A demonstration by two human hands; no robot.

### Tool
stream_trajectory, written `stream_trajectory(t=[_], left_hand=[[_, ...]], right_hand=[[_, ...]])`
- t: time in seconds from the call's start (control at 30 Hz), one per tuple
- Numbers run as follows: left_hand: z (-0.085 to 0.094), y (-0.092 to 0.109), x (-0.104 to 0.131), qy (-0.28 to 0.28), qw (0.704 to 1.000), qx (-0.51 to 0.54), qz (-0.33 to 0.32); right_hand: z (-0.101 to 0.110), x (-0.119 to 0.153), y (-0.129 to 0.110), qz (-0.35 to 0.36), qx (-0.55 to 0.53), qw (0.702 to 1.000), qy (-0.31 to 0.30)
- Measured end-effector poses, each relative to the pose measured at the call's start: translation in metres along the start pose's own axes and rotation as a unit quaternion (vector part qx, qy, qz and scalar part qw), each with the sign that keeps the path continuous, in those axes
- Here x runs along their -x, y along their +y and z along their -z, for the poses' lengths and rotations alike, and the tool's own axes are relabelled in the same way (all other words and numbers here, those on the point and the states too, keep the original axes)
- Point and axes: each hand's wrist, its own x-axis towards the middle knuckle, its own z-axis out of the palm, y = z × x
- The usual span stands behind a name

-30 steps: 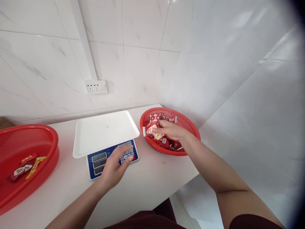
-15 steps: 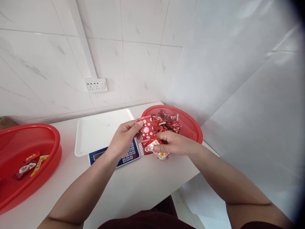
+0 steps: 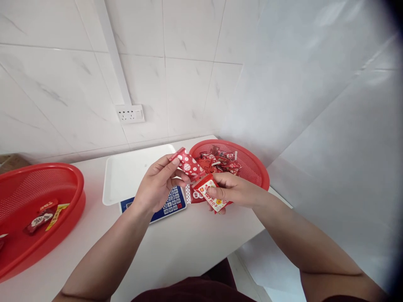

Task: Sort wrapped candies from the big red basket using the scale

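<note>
My left hand [image 3: 160,180] pinches a red candy packet with white dots [image 3: 188,164] between thumb and fingers. In my right hand [image 3: 234,189] is a red-and-white flowered candy packet [image 3: 214,196], its printed face turned up. The two packets meet or overlap at their near ends, in front of the right basket. Below them shows part of a dark red packet with a dotted edge [image 3: 197,196]; whether my right hand holds it too I cannot tell. Behind my hands, a red basket [image 3: 258,161] holds a heap of red wrapped candies [image 3: 220,159].
A digital scale with a white tray [image 3: 121,172] and blue keypad [image 3: 170,205] stands left of the right basket. At far left is a larger red basket [image 3: 71,218] with a few wrapped candies [image 3: 44,218]. A wall socket [image 3: 130,114] sits above the white table [image 3: 176,247].
The dotted packet in my left hand has tilted and swung lower on its right side. My right hand has turned its flowered packet so more of its face shows.
</note>
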Motion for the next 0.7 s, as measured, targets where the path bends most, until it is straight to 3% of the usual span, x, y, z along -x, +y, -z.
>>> stream_trajectory(t=[0.2, 0.37, 0.5, 0.7], left_hand=[[0.009, 0.003, 0.007, -0.001, 1.0, 0.023, -0.01], [0.027, 0.0, 0.013, -0.006, 0.999, -0.006, -0.036], [0.048, -0.006, 0.012, 0.069, 0.992, -0.085, -0.058], [0.078, -0.017, 0.012, 0.159, 0.959, -0.217, -0.094]], right_hand=[[0.002, 0.001, 0.002, -0.008, 0.004, 0.999, 0.033], [0.006, 0.001, 0.008, -0.008, 0.015, 0.999, 0.047], [0.01, 0.0, 0.013, -0.021, 0.033, 0.997, 0.072], [0.014, -0.003, 0.016, -0.062, 0.075, 0.986, 0.133]])
